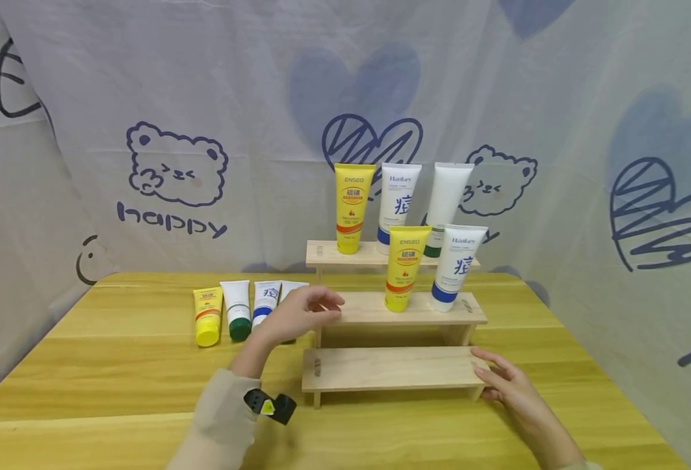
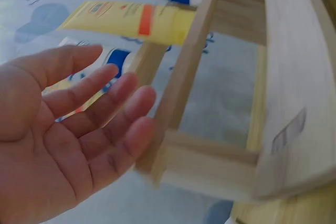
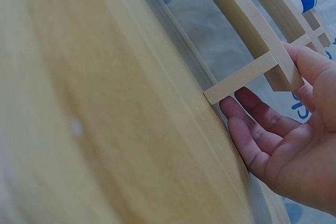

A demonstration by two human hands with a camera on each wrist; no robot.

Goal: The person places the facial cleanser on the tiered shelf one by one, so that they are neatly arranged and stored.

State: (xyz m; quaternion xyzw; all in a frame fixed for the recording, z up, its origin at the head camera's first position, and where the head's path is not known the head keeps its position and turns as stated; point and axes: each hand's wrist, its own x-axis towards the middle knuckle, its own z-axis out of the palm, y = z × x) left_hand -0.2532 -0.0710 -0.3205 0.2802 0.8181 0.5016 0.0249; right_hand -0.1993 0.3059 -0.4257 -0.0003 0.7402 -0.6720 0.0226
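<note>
A light wooden three-step display stand (image 1: 389, 371) stands on the table. My right hand (image 1: 511, 390) grips the right end of its lowest step, with fingers beside the leg (image 3: 241, 80). My left hand (image 1: 300, 314), loosely bent and holding nothing, hovers by the left end of the middle step. On that step stand a yellow tube (image 1: 405, 267) and a white tube with a blue cap (image 1: 456, 267). The top step holds another yellow tube (image 1: 354, 209), a blue-capped white tube (image 1: 397, 202) and a green-capped white tube (image 1: 448, 196), partly hidden.
Left of the stand, several tubes lie in a row on the wooden table (image 1: 116, 372): a yellow one (image 1: 208, 316), a green-capped white one (image 1: 237, 307), a blue-capped one (image 1: 266, 297) and another partly behind my left hand. A printed cloth (image 1: 251, 78) hangs behind.
</note>
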